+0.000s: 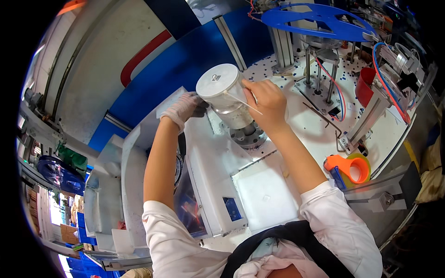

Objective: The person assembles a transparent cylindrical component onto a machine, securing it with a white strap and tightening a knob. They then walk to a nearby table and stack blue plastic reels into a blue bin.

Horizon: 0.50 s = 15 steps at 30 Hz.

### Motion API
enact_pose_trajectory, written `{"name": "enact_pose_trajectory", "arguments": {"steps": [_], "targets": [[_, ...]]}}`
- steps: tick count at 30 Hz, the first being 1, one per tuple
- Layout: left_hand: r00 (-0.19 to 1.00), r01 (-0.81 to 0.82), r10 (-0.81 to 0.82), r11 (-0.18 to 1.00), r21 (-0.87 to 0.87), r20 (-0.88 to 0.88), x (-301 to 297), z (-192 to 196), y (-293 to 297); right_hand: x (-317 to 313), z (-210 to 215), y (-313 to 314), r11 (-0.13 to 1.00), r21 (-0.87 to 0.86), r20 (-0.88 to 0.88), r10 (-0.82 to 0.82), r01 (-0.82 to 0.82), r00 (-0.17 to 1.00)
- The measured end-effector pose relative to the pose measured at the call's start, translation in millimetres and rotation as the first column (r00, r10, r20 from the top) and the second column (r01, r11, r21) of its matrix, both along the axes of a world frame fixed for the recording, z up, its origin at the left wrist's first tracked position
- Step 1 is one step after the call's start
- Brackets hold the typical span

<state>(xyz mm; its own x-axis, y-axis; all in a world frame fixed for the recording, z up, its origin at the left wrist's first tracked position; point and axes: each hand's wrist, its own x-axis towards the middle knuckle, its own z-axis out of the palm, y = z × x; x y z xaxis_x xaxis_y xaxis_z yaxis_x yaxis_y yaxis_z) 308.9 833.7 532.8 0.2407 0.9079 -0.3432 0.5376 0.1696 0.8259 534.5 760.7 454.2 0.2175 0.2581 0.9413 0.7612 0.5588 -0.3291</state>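
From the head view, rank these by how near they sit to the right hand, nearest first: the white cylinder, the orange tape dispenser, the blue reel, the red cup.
Measured from the right hand:
1. White cylinder, touching the hand, on its left.
2. Orange tape dispenser, lower right on the white table.
3. Red cup, far right by the bracket; nearly as near as the dispenser, so hard to rank.
4. Blue reel, top of the machine.

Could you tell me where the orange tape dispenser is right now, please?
In the head view, the orange tape dispenser lies on the white table at the person's right, just beyond the right forearm.
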Motion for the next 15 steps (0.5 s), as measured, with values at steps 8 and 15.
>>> {"name": "enact_pose_trajectory", "arguments": {"steps": [8,15], "targets": [[0.918,0.397,-0.396,0.913,0.094,-0.024,34.9,18.4,-105.4,14.1,-5.5,0.5,0.997,-0.035,-0.069,0.066,-0.069,0.995],[0.921,0.376,-0.388,0.897,0.233,0.009,60.5,-2.7,-98.4,15.3,-4.4,-2.7,0.998,-0.023,-0.032,0.06,-0.061,0.998]]}}
